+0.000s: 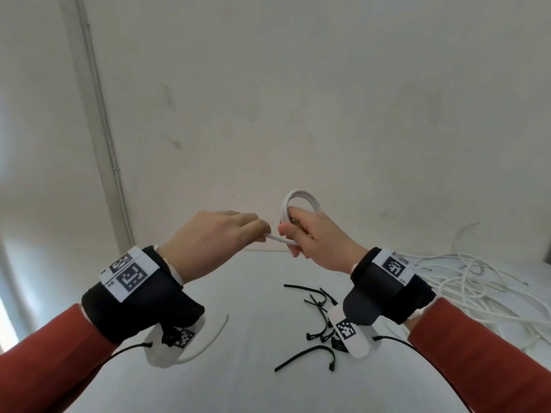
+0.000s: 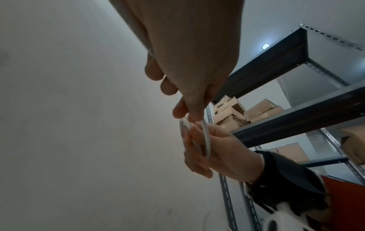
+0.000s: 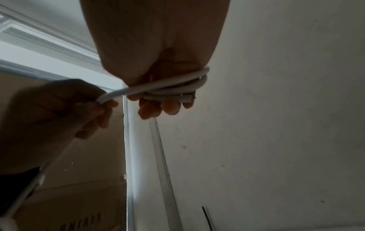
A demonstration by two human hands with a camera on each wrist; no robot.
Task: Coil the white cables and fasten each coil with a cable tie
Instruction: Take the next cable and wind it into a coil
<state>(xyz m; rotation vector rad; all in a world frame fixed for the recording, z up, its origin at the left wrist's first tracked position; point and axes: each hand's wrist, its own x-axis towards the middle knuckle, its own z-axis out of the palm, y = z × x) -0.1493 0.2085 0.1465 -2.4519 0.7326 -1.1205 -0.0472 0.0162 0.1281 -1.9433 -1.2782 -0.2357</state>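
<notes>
- We are reading only "PIC" on a cardboard box [image 2: 230, 118] on the shelf. Lettering on another box [image 3: 79, 203] is too dark to read.
- Our right hand [image 1: 322, 242] is curling round a small white cable coil [image 1: 298, 193] above the table [image 1: 238, 293].
- Our left hand [image 1: 214, 239], at nine o'clock of it, is pinching the coil's loose strand.
- Black cable ties [image 1: 316, 302] are lying at six o'clock. Loose white cables [image 1: 477, 281] are lying at four o'clock, partly hidden by the wristband [image 1: 384, 278].
</notes>
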